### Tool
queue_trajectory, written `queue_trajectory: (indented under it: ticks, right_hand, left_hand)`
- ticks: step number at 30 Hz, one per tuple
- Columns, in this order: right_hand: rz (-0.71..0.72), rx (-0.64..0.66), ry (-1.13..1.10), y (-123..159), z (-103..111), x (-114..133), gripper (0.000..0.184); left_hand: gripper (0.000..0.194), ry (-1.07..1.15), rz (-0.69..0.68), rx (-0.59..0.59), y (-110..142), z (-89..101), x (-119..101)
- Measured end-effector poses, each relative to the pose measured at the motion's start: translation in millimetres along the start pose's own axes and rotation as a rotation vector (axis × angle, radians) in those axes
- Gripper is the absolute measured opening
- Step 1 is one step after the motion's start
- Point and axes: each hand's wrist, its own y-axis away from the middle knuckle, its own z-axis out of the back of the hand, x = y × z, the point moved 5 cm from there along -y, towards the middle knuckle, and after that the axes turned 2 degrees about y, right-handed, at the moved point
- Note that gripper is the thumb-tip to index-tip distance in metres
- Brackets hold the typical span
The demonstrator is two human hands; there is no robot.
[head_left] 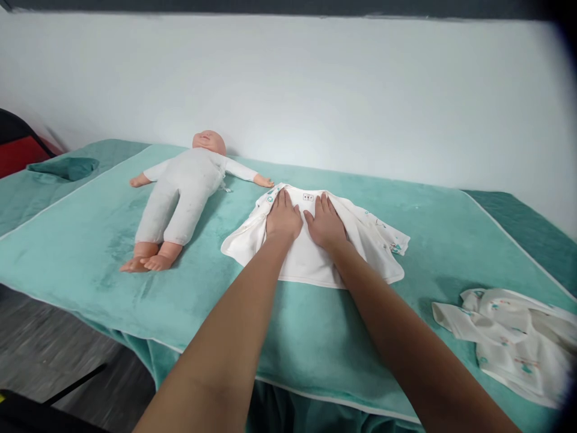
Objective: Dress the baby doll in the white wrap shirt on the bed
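A small white baby shirt (311,264) lies spread open on the green cover, its inside facing up and a printed label near the neck. My left hand (283,218) rests flat on its left part, just below the collar, fingers stretched out. Flat on the other side of the neck is my right hand (325,224), its fingers pointing away from me. Both hands press on the cloth without gripping it. To the left, a baby doll (187,180) in a white body lies on its back, one arm reaching close to the shirt's collar.
A second white garment with coloured prints (514,343) lies crumpled at the right front. The green cover (90,240) drapes over the table's front edge. A white wall (315,90) stands behind. At the far left are a dark green cloth (65,168) and a red and black chair (20,147).
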Motion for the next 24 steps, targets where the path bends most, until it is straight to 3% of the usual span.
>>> queue_trajectory:
  ticks: [8, 15, 20, 24]
  right_hand:
    - [0.057, 0.073, -0.054, -4.9, 1.7, -19.4, 0.069]
    - [0.071, 0.087, 0.004, -5.9, 1.8, -13.6, 0.063]
    - [-0.075, 0.144, 0.077, -13.3, 3.5, 5.0, 0.06]
    - [-0.206, 0.038, 0.069, -9.4, 1.0, 17.6, 0.061]
  left_hand:
    - [0.064, -0.014, 0.008, 0.052, -6.8, -5.4, 4.6]
    - [0.062, -0.044, -0.007, -0.001, -5.7, -4.4, 1.3]
    - [0.059, -0.033, -0.019, -0.034, -2.6, -1.3, -0.4]
    - [0.058, -0.022, -0.016, -0.04, -0.2, 0.6, -0.7]
